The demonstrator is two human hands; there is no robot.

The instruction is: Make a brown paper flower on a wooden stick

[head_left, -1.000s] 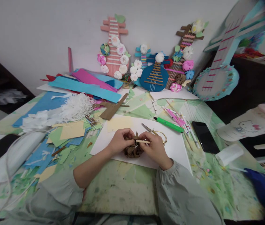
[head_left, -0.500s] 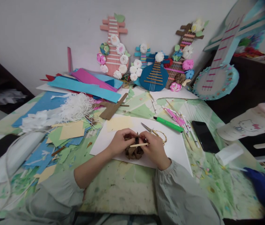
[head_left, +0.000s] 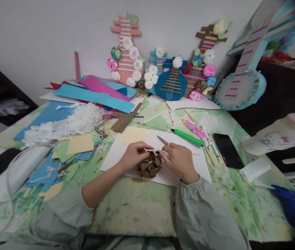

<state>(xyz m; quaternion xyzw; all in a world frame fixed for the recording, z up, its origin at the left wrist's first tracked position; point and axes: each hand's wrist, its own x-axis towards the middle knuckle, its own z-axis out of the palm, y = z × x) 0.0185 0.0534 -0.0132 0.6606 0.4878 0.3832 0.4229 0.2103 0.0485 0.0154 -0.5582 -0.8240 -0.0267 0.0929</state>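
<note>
A brown paper flower [head_left: 149, 168] with a white tie at its centre is over the white sheet [head_left: 121, 166]. My left hand [head_left: 134, 156] is closed on the flower's upper left edge. In my right hand [head_left: 180, 159] is a thin wooden stick [head_left: 195, 153], gripped between thumb and fingers. The stick lies nearly level, its left end just above the flower near my left fingertips. Scissors [head_left: 162, 139] rest under my right hand, only their blades showing. A green utility knife [head_left: 188, 137] lies just beyond.
Coloured paper strips [head_left: 92, 98], white string [head_left: 86, 118] and paper scraps [head_left: 79, 144] cover the left side. Decorated paper lutes [head_left: 172, 85] lean against the wall. A phone [head_left: 228, 151], thin sticks [head_left: 210, 142] and a white cup [head_left: 275, 137] are at the right.
My right hand has moved right and the stick has shifted up from across the flower's front to its upper edge. The flower now faces up more, showing its white centre.
</note>
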